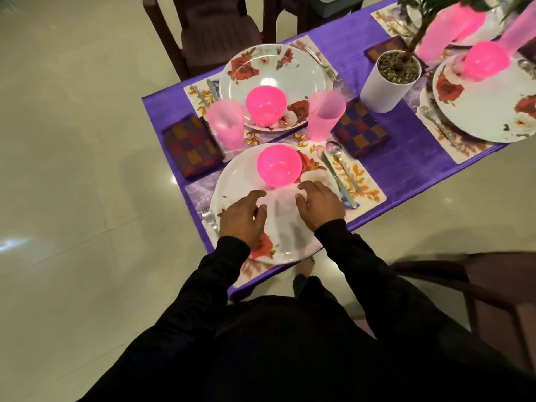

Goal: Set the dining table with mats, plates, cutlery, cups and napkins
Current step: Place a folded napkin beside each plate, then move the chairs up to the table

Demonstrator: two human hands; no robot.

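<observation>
A white floral plate (287,227) lies on a floral mat (362,181) at the near end of the purple-clothed table (391,158). A pink bowl (280,166) sits on its far part. My left hand (242,219) and my right hand (319,206) hover over the plate with relaxed fingers, holding nothing. A fork (209,217) lies left of the plate; a spoon (338,158) and a knife (333,175) lie to its right. Two pink cups (226,123) (324,116) and two checked napkins (191,146) (361,130) flank it.
A second plate (269,68) with a pink bowl (266,104) sits opposite. A white plant pot (388,79) stands mid-table, with a third setting (487,108) at the right. Dark chairs stand at the far side (208,33) and at my right (478,288).
</observation>
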